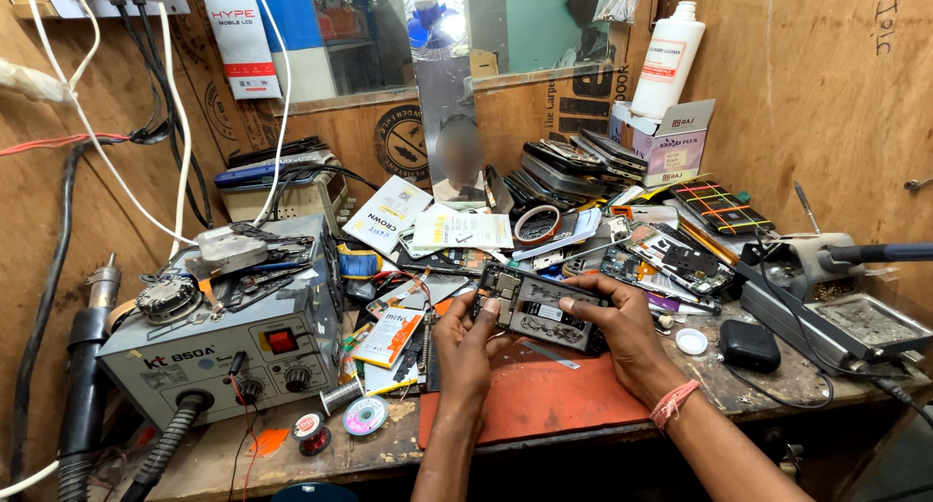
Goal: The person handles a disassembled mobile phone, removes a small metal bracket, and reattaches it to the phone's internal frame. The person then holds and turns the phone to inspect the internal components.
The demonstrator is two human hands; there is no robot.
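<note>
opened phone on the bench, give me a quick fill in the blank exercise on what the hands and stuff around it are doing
1. Both hands, the left hand and the right hand, hold an opened ____ with its back cover off.
2. Under the hands lies a work mat coloured ____.
3. The grey rework station stands to the ____ of the hands.
4. The tall white bottle stands on a small ____ at the back.

Missing words: phone; red; left; box
</note>
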